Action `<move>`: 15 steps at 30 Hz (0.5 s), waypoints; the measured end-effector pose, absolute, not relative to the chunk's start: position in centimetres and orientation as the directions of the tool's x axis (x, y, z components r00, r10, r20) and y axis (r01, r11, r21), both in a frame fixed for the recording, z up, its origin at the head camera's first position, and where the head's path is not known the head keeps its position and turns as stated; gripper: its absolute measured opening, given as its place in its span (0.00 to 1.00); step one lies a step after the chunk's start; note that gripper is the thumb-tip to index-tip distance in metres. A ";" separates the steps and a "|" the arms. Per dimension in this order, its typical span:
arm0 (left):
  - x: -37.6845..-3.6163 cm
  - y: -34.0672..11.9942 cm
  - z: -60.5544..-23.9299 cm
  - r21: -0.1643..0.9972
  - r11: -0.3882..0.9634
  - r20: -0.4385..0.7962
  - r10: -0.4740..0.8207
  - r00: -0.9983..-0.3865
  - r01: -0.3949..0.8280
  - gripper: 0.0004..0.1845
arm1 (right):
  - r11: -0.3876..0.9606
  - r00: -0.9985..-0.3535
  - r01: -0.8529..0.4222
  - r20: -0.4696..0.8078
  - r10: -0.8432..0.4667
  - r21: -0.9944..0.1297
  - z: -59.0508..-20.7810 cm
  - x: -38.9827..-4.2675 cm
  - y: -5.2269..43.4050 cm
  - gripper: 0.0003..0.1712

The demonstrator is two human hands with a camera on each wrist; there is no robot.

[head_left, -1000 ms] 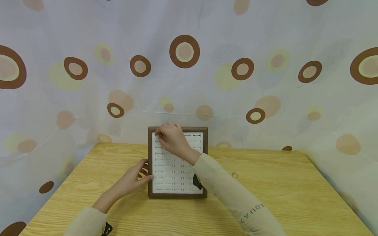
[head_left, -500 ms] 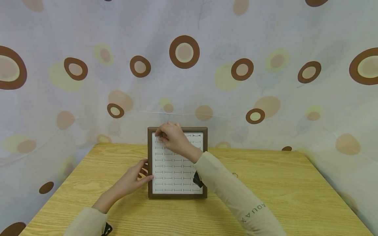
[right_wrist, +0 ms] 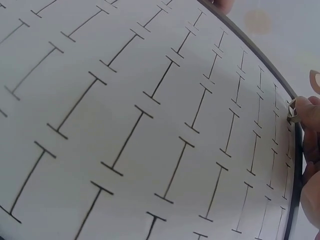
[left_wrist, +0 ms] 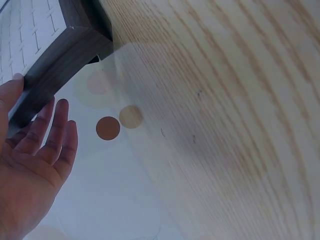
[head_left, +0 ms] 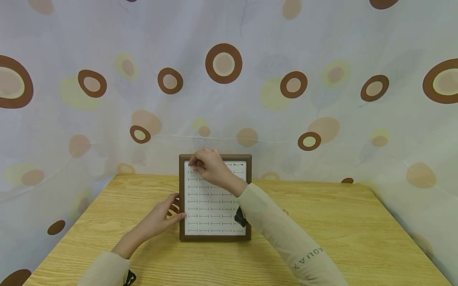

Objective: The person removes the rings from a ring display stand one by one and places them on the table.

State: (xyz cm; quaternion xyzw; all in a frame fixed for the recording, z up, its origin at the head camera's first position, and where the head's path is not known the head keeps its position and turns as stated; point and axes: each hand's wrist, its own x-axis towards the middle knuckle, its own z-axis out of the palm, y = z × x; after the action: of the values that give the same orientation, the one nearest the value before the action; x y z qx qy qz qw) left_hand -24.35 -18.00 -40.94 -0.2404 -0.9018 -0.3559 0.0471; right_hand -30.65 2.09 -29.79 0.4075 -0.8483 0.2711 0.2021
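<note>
A ring display board [head_left: 214,214], white and slotted in rows inside a dark brown frame, stands upright on the table. My left hand [head_left: 166,210] holds its left edge, thumb on the front and fingers behind; the same grip shows in the left wrist view, where the frame's corner [left_wrist: 75,47] is close. At the top left slots, my right hand [head_left: 212,169] pinches a small ring [right_wrist: 294,118] between thumb and fingertips. In the right wrist view that ring touches the board's surface at a slot. How deep it sits cannot be seen.
A second ring [head_left: 285,212] lies on the wooden table [head_left: 322,238], right of the board and partly behind the right sleeve [head_left: 286,234]. A patterned curtain [head_left: 264,47] hangs behind and at both sides of the table.
My right wrist and forearm have shifted slightly to the right and the sleeve now covers part of the second ring. The fingertips stay at the top left slots; my left hand has not moved.
</note>
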 end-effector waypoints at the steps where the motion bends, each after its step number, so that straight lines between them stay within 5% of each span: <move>1: -24.3 -18.0 -40.9 0.621 0.631 0.255 0.398 -0.881 0.464 0.31 | 0.516 -0.586 -0.802 0.562 -0.584 -0.300 -29.8 -30.6 2.1 0.06; 15: -24.3 -17.9 -40.8 0.608 0.636 0.266 0.400 -0.877 0.475 0.29 | 0.428 -0.591 -0.807 0.557 -0.583 -0.407 -29.1 -29.9 3.5 0.06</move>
State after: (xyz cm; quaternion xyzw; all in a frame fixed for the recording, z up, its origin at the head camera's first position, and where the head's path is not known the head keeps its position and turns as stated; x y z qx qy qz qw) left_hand -24.29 -17.88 -40.82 -0.2421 -0.9029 -0.3510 0.0534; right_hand -29.89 3.51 -29.07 0.4198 -0.8279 0.3315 0.1686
